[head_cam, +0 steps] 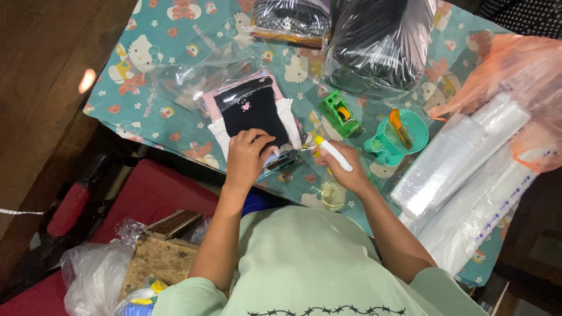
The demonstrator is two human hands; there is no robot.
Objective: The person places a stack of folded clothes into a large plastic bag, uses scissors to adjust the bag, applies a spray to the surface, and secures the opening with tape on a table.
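Black garment (253, 111) with white frilled edges lies on the patterned cloth (146, 111), its near edge under the left hand (246, 157), whose fingers press flat on it, gripping nothing. Just right, the right hand (345, 169) is clenched around a white tube (333, 153), perhaps a marker. A green tape dispenser (338, 112) sits farther off.
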